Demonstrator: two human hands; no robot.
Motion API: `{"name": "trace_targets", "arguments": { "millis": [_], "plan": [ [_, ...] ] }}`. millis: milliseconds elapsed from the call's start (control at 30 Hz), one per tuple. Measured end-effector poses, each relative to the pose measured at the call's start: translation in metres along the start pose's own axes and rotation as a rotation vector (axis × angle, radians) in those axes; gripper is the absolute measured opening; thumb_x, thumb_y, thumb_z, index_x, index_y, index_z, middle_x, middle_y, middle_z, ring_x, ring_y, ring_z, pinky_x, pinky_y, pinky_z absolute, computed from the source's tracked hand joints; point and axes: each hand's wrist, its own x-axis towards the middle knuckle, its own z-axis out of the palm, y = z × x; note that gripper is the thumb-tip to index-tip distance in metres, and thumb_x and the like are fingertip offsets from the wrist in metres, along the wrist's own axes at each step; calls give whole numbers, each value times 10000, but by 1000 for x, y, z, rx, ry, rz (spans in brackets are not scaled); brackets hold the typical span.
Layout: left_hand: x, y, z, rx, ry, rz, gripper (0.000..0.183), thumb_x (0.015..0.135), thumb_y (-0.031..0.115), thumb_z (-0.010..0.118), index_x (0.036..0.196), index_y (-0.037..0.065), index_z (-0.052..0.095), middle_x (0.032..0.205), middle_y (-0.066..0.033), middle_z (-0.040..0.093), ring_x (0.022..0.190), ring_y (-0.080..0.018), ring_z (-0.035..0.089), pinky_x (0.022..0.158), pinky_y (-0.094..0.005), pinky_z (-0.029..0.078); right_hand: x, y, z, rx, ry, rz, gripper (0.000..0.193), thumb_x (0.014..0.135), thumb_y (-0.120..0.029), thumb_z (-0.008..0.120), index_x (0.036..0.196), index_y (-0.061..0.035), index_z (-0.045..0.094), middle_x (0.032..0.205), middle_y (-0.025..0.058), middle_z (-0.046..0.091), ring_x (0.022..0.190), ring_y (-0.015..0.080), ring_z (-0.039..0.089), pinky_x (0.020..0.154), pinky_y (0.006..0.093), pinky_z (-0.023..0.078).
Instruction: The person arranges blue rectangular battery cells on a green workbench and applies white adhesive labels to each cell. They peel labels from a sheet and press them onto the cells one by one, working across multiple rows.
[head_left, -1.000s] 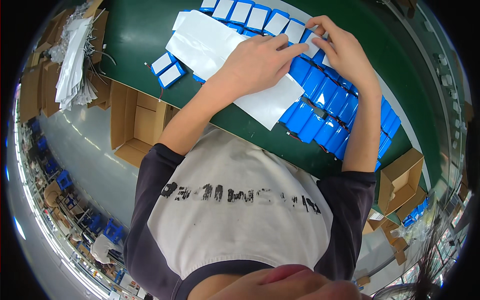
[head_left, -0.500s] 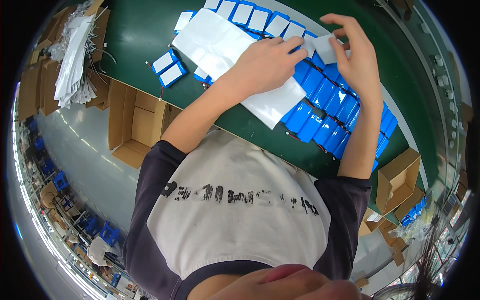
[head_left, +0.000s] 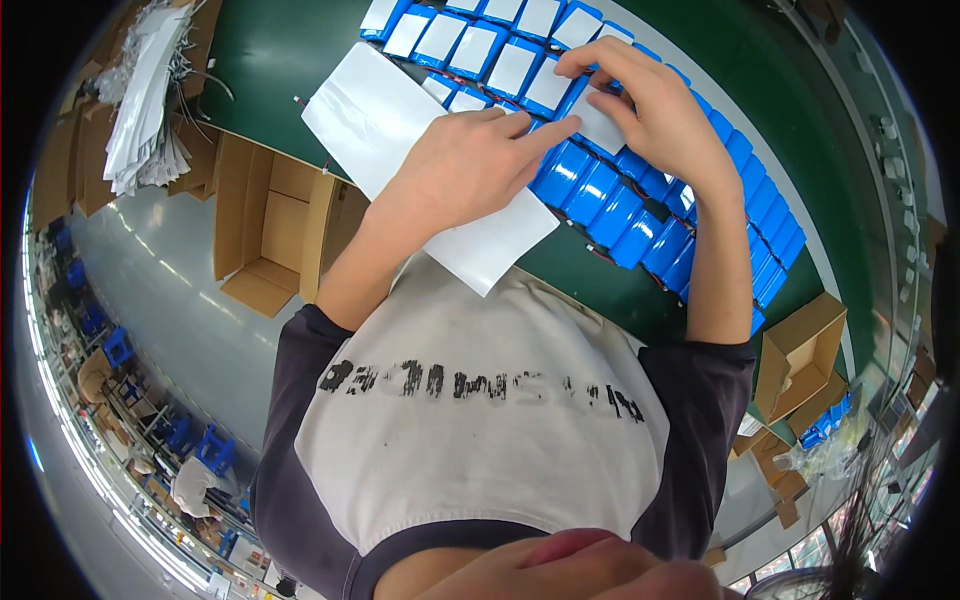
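Note:
A white label (head_left: pixel 602 128) lies over a blue battery pack in the middle of the rows. My right hand (head_left: pixel 665 115) is bent over it, with the thumb at its upper edge and the other fingers curled. My left hand (head_left: pixel 460 165) grips a large white sheet (head_left: pixel 365 110), and its outstretched index fingertip reaches the label's left side. Part of that sheet hides several packs under it. Farther back, packs (head_left: pixel 475 50) carry white labels on top. Nearer me, the blue packs (head_left: pixel 610 215) are bare, with thin wires and small connectors between the rows.
An opened cardboard box (head_left: pixel 265 230) stands below the green table's (head_left: pixel 270 80) left edge. Another small carton (head_left: pixel 800 345) is at the right edge. White strips with wires (head_left: pixel 150 110) hang at the far left. A grey rail curves behind the packs.
My left hand and the white sheet have moved left and toward me, covering the two packs at the left. The right hand has brought the label left and down onto a pack.

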Motion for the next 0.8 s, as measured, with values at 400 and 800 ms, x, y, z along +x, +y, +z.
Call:
{"name": "trace_targets", "arguments": {
  "millis": [400, 800],
  "plan": [
    [21, 2, 25, 50, 44, 61, 489, 838, 97, 715, 1311, 177, 618, 1417, -3, 572, 928, -229, 679, 694, -348, 596, -10, -5, -37, -256, 342, 13, 383, 883, -5, 712, 1230, -165, 704, 1296, 34, 673, 996, 184, 696, 807, 319, 572],
    [23, 5, 38, 137, 106, 78, 448, 834, 135, 728, 1265, 171, 611, 1421, -2, 562, 905, -250, 684, 673, -332, 597, -25, -5, -32, -31, -90, 52, 280, 883, 97, 649, 1108, -63, 606, 943, 119, 674, 923, 297, 680, 877, 380, 562]
  ]
}}
